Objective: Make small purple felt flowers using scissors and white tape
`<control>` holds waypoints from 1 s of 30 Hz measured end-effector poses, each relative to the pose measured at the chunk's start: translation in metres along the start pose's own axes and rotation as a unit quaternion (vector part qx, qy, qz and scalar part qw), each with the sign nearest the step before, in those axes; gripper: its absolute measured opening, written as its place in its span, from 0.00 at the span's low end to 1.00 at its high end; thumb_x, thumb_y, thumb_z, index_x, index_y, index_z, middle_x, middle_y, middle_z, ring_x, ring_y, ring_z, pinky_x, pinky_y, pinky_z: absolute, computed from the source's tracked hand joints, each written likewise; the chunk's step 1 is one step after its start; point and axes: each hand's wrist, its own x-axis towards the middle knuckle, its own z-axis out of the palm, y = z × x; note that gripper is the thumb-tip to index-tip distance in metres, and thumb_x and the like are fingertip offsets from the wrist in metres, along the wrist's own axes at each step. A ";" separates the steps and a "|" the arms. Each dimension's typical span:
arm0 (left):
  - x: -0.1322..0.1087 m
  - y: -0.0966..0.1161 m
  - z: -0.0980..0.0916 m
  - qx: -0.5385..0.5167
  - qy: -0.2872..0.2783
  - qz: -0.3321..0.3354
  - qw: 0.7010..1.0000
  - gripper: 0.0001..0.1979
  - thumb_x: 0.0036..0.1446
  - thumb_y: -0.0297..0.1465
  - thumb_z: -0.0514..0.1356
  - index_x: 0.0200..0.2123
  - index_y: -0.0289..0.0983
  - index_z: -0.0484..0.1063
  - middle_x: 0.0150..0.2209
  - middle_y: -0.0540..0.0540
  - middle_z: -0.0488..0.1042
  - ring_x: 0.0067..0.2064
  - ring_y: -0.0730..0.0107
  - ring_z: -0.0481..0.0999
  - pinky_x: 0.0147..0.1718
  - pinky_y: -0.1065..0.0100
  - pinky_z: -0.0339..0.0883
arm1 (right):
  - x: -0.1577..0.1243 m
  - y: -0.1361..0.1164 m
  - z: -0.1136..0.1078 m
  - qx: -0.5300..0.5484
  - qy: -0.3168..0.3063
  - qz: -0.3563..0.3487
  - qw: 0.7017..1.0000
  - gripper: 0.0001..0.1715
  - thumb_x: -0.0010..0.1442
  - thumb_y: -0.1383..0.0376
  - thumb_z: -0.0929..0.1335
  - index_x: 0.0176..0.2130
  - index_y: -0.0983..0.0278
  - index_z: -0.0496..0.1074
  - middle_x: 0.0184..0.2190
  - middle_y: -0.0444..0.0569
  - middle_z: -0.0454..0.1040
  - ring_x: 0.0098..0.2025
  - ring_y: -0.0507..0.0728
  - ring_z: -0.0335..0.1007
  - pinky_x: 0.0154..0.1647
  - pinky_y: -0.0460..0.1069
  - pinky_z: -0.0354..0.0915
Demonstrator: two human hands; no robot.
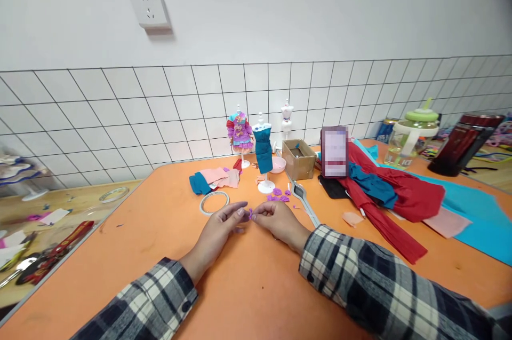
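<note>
A tiny purple fabric piece (250,214) is held between the fingertips of my two hands above the orange table. My right hand (280,219) pinches it from the right with thumb and forefinger. From the other side, the curled fingers and thumb of my left hand (224,223) meet it. Just beyond lie several purple fabric scraps (277,198). Behind them a small white dress form (265,187) wears a teal strapless dress (263,150). A roll of tape (214,202) rests flat beyond my left hand.
Grey-handled scissors or tongs (304,202) lie right of the scraps. A cardboard box (298,159), pink bowl (278,165), and dressed purple doll form (240,132) stand behind. Rightward are a phone (335,153), red cloth (416,190), a green-lidded bottle (412,140) and dark red flask (464,145).
</note>
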 end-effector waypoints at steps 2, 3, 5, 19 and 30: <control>-0.001 0.002 0.001 0.042 0.000 -0.006 0.999 0.17 0.49 0.42 0.65 0.37 0.35 0.78 0.36 0.43 0.78 0.40 0.61 0.75 0.36 0.67 0.67 | 0.000 -0.001 -0.004 -0.038 0.007 -0.005 0.999 0.07 0.52 0.64 0.69 0.30 0.66 0.76 0.23 0.43 0.73 0.25 0.49 0.63 0.27 0.44 0.58; -0.001 0.003 0.002 0.061 -0.001 -0.010 0.998 0.16 0.47 0.41 0.66 0.33 0.35 0.78 0.34 0.44 0.78 0.38 0.63 0.75 0.36 0.67 0.67 | 0.000 -0.001 -0.005 -0.051 0.005 -0.007 0.999 0.07 0.52 0.64 0.69 0.30 0.66 0.75 0.23 0.43 0.73 0.24 0.49 0.63 0.26 0.44 0.58; -0.001 0.003 0.003 0.078 -0.007 -0.017 0.997 0.14 0.46 0.41 0.67 0.30 0.35 0.77 0.31 0.46 0.77 0.35 0.66 0.73 0.36 0.68 0.66 | 0.001 0.000 -0.006 -0.067 -0.006 -0.014 0.998 0.07 0.52 0.65 0.69 0.30 0.66 0.76 0.24 0.44 0.74 0.25 0.49 0.63 0.26 0.43 0.57; -0.004 0.007 0.006 0.087 -0.043 0.004 0.995 0.15 0.48 0.42 0.65 0.33 0.35 0.76 0.33 0.45 0.76 0.35 0.65 0.73 0.34 0.69 0.65 | -0.004 0.002 -0.014 -0.219 -0.038 -0.101 0.970 0.06 0.51 0.68 0.67 0.31 0.64 0.75 0.25 0.43 0.74 0.25 0.49 0.63 0.25 0.44 0.55; -0.001 -0.001 0.002 0.065 -0.037 0.010 0.997 0.12 0.48 0.38 0.66 0.31 0.35 0.77 0.31 0.47 0.77 0.34 0.68 0.72 0.36 0.68 0.64 | -0.005 0.003 -0.012 -0.184 -0.015 -0.109 0.977 0.15 0.54 0.66 0.67 0.43 0.63 0.74 0.35 0.45 0.77 0.27 0.48 0.65 0.30 0.45 0.60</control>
